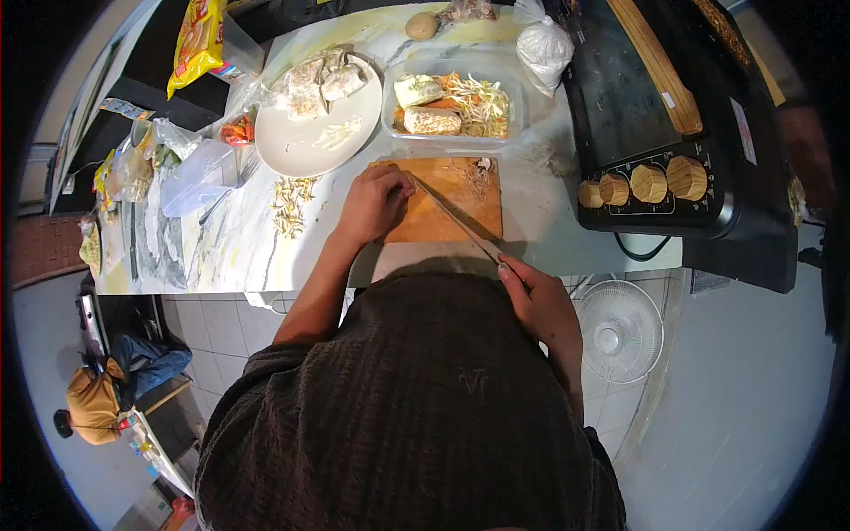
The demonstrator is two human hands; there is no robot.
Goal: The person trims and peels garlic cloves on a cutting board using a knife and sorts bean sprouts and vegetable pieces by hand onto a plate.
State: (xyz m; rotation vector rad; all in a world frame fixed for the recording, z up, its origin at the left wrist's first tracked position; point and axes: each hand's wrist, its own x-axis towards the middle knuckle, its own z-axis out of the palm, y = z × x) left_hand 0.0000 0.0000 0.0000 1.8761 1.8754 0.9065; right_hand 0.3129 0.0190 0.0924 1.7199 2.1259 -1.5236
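Holding the knife (456, 212) by its handle in the closed right hand (534, 305), with the blade slanting across the brown cutting board (443, 226) on the bench (549, 248), and curling the left hand (376, 202) over the board's left side near the blade's tip, with no way to tell whether around anything. Judging by looks, probably a stiff, fairly light knife, apt to slip if wet; best taken by the handle, well away from the edge, with left fingertips tucked back from the blade.
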